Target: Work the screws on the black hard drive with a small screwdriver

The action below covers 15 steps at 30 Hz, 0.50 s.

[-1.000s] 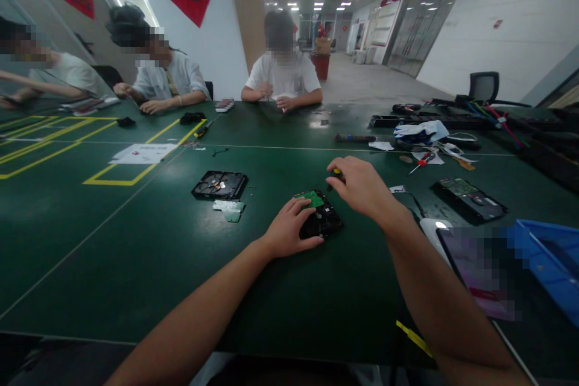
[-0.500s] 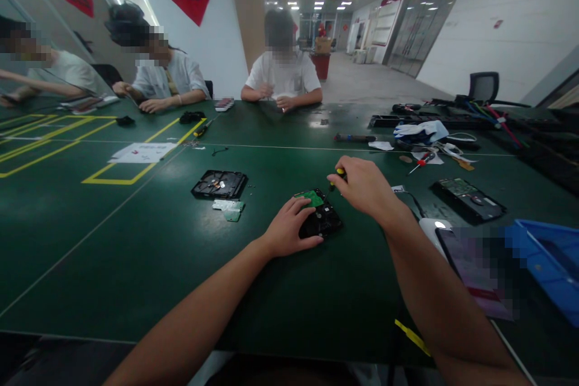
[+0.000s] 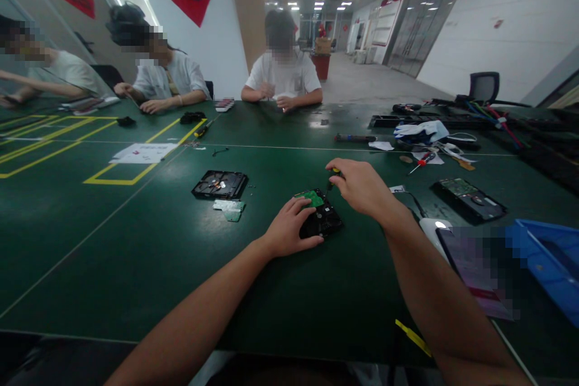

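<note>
A black hard drive (image 3: 324,221) with a green circuit board (image 3: 311,197) on top lies on the green table (image 3: 136,253) in front of me. My left hand (image 3: 287,231) rests on its near left side, fingers curled over the edge, holding it down. My right hand (image 3: 360,185) is closed round a small screwdriver with a yellow and black handle (image 3: 335,171), its tip pointing down at the drive's far corner.
A second opened drive case (image 3: 219,184) and small green boards (image 3: 230,209) lie to the left. Another drive (image 3: 468,199), tools, cables and a blue bin (image 3: 552,259) are at right. Three people sit at the table's far side.
My right hand has shifted slightly on the screwdriver, turning it over the drive's far corner. My left hand and the drive have stayed put.
</note>
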Tool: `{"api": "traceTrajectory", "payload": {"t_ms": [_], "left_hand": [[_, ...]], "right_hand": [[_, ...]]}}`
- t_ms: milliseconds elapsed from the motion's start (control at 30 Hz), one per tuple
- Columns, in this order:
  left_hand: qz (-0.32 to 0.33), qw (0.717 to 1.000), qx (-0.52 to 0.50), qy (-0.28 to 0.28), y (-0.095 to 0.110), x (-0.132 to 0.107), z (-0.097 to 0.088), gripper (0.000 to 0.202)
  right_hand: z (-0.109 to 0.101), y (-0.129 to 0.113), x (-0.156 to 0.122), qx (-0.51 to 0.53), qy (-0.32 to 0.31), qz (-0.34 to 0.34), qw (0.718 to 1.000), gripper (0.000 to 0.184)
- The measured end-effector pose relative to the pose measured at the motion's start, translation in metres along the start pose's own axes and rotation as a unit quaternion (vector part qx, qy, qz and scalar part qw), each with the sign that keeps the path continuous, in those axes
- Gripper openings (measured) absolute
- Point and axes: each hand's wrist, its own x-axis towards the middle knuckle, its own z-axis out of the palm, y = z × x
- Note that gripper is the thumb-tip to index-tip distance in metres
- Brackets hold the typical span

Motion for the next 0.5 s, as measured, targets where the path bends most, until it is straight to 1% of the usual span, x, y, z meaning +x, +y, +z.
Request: {"api": "traceTrajectory", "payload": {"t_ms": [100, 267, 500], "left_hand": [[-0.001, 1.000, 0.002, -0.002, 0.0006, 0.0002, -0.0003, 0.080], [0.000, 1.000, 0.001, -0.002, -0.0002, 0.0002, 0.0003, 0.079], [-0.001, 1.000, 0.000, 0.000, 0.0003, 0.0005, -0.0011, 0.079]], "right_hand": [[0.0023, 0.0005, 0.0002, 0.000, -0.002, 0.001, 1.000, 0.030], [0.0048, 0.0027, 0.0023, -0.007, 0.009, 0.020, 1.000, 0.031], [0.0027, 0.0029, 0.0026, -0.012, -0.001, 0.011, 1.000, 0.035]]}}
